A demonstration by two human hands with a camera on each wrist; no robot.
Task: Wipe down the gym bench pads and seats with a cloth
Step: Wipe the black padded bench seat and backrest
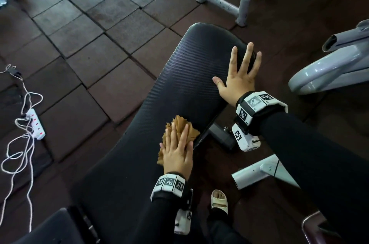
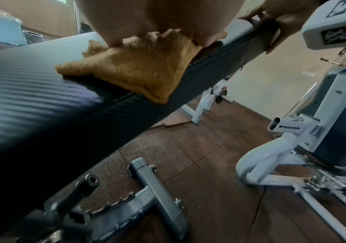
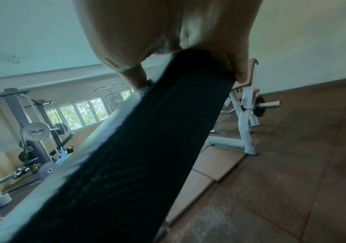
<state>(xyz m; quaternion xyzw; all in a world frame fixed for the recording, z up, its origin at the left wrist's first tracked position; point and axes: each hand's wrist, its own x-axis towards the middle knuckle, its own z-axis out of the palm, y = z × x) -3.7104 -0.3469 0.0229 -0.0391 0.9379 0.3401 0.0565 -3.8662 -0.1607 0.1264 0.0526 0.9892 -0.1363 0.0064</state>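
Observation:
A long black ribbed bench pad (image 1: 179,88) runs from bottom left to upper middle of the head view. A crumpled tan cloth (image 1: 180,126) lies near its right edge. My left hand (image 1: 177,150) presses flat on the cloth with straight fingers. In the left wrist view the cloth (image 2: 138,67) overhangs the pad's edge (image 2: 84,125) under my palm. My right hand (image 1: 240,75) rests flat with spread fingers on the pad's far right edge. In the right wrist view my palm (image 3: 167,32) sits on the pad's side (image 3: 147,148).
White machine frames stand at the top (image 1: 219,2) and right (image 1: 335,68). The bench's grey base (image 2: 157,194) lies on brown rubber floor tiles (image 1: 79,40). A white power strip with cables (image 1: 36,124) is on the floor at left. My sandalled foot (image 1: 219,200) stands beside the bench.

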